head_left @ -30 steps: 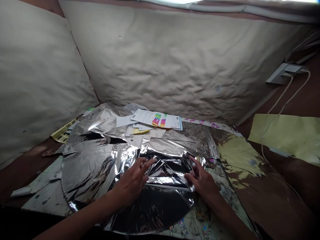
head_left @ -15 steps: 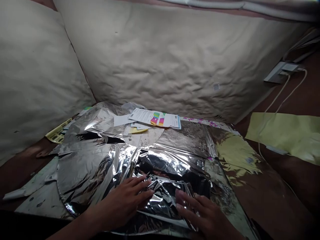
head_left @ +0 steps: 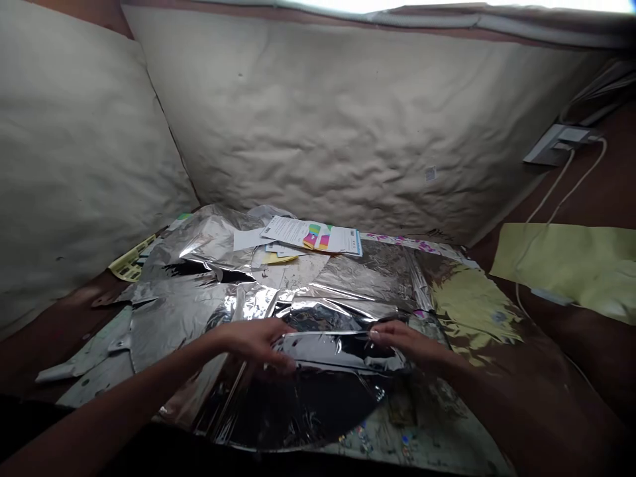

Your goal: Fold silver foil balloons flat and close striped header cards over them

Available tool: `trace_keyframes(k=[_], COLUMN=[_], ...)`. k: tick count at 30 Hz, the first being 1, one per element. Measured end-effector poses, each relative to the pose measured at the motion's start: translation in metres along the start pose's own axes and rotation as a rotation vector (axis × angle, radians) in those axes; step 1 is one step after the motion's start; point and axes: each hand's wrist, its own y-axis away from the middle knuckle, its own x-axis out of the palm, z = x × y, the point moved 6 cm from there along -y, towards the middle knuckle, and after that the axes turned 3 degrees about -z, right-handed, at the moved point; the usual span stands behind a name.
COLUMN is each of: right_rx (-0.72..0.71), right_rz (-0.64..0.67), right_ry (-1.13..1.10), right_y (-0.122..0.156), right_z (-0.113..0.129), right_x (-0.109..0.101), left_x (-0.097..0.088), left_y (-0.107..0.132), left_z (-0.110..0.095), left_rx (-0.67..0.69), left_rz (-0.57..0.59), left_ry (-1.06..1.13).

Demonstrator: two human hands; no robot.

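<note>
A shiny silver foil sheet [head_left: 303,401] covers the near middle of the table. Its far part is lifted into a folded strip [head_left: 328,348] between my two hands. At the strip's left end is my left hand [head_left: 258,339], its fingers behind the foil and its thumb in front. My right hand [head_left: 402,338] pinches the strip's upper right corner between thumb and fingertips. Under and around the lifted part, more wrinkled foil [head_left: 199,305] lies flat, with dark reflections on it.
Printed paper cards [head_left: 313,235] lie stacked at the back, above a yellow slip [head_left: 279,258]. Padded cream sheeting [head_left: 318,126] forms the back wall. On the right hang a power socket [head_left: 559,142] with white cables and yellow paper [head_left: 566,268]. Worn table surface [head_left: 377,430] shows at the front right.
Both hands moved away from me and rose, going from lying flat on the foil to gripping its edge. The foil's fold was raised, baring table at the front right.
</note>
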Motion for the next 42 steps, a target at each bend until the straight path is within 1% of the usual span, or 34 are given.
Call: trace_keyframes(k=[2, 3, 4, 6, 8, 10, 13, 14, 15, 16, 18, 21, 23, 24, 25, 26, 27, 28, 29, 31, 33, 34, 36, 38, 39, 40, 41, 42], right_rx=[0.122, 0.162, 0.179, 0.150, 0.101, 0.094, 0.120, 0.130, 0.138, 0.145, 0.159, 0.166, 0.170, 0.173, 0.181, 0.189, 0.194, 0.192, 0.183, 0.146, 0.117, 0.112, 0.120, 0.138, 0.118, 0.063, -0.027, -0.140], right_rz=[-0.052, -0.082, -0.099, -0.106, -0.106, -0.153, -0.291, -0.339, -0.383, -0.419, -0.463, -0.472, -0.470, -0.475, -0.478, -0.481, -0.481, -0.482, -0.490, -0.524, -0.591, -0.625, -0.678, -0.720, -0.774, -0.850, -0.923, -0.963], right_ry=[-0.211, -0.313, -0.409, -0.515, -0.494, -0.422, -0.370, -0.375, -0.388, -0.401, -0.411, -0.407, -0.407, -0.404, -0.397, -0.391, -0.386, -0.381, -0.373, -0.339, -0.275, -0.244, -0.200, -0.174, -0.111, 0.001, 0.157, 0.341], right_y=[-0.013, -0.015, -0.014, -0.009, -0.003, -0.002, -0.009, -0.012, -0.014, -0.016, -0.019, -0.021, -0.021, -0.020, -0.020, -0.019, -0.019, -0.018, -0.017, -0.016, -0.014, -0.013, -0.011, -0.007, -0.003, 0.001, 0.005, 0.008], right_z=[-0.011, -0.016, -0.019, -0.023, -0.025, -0.032, -0.045, -0.049, -0.053, -0.057, -0.063, -0.067, -0.066, -0.064, -0.062, -0.060, -0.057, -0.054, -0.052, -0.050, -0.052, -0.054, -0.058, -0.059, -0.055, -0.046, -0.032, -0.016], right_x=[-0.013, -0.018, -0.021, -0.027, -0.029, -0.030, -0.029, -0.028, -0.028, -0.027, -0.026, -0.025, -0.024, -0.024, -0.024, -0.024, -0.023, -0.023, -0.023, -0.024, -0.028, -0.030, -0.033, -0.036, -0.038, -0.040, -0.040, -0.034], left_x=[-0.008, -0.010, -0.012, -0.012, -0.011, -0.008, -0.003, -0.003, -0.005, -0.009, -0.019, -0.031, -0.034, -0.031, -0.025, -0.014, 0.000, 0.014, 0.027, 0.041, 0.046, 0.046, 0.044, 0.042, 0.042, 0.042, 0.042, 0.043], left_y=[-0.014, -0.020, -0.024, -0.030, -0.033, -0.033, -0.033, -0.032, -0.031, -0.029, -0.023, -0.009, -0.003, -0.004, -0.009, -0.016, -0.026, -0.036, -0.047, -0.065, -0.076, -0.078, -0.079, -0.076, -0.075, -0.074, -0.074, -0.074], left_z=[0.019, 0.027, 0.034, 0.043, 0.048, 0.050, 0.045, 0.043, 0.042, 0.042, 0.041, 0.036, 0.023, 0.012, 0.000, -0.010, -0.017, -0.019, -0.017, -0.002, 0.013, 0.018, 0.021, 0.021, 0.020, 0.018, 0.017, 0.016], left_rx=[-0.170, -0.227, -0.264, -0.295, -0.300, -0.306, -0.290, -0.272, -0.251, -0.229, -0.217, -0.288, -0.316, -0.277, -0.194, -0.082, 0.032, 0.117, 0.162, 0.130, 0.076, 0.072, 0.076, 0.078, 0.078, 0.079, 0.081, 0.084], left_rz=[-0.022, -0.026, -0.044, -0.068, -0.087, -0.072, -0.003, 0.001, -0.021, -0.071, -0.200, -0.347, -0.480, -0.549, -0.598, -0.608, -0.578, -0.524, -0.465, -0.399, -0.374, -0.368, -0.376, -0.386, -0.388, -0.389, -0.389, -0.389], left_ry=[0.110, 0.155, 0.199, 0.261, 0.305, 0.388, 0.579, 0.621, 0.624, 0.576, 0.378, -0.048, -0.374, -0.529, -0.661, -0.755, -0.808, -0.827, -0.825, -0.797, -0.766, -0.758, -0.756, -0.760, -0.762, -0.763, -0.763, -0.764])
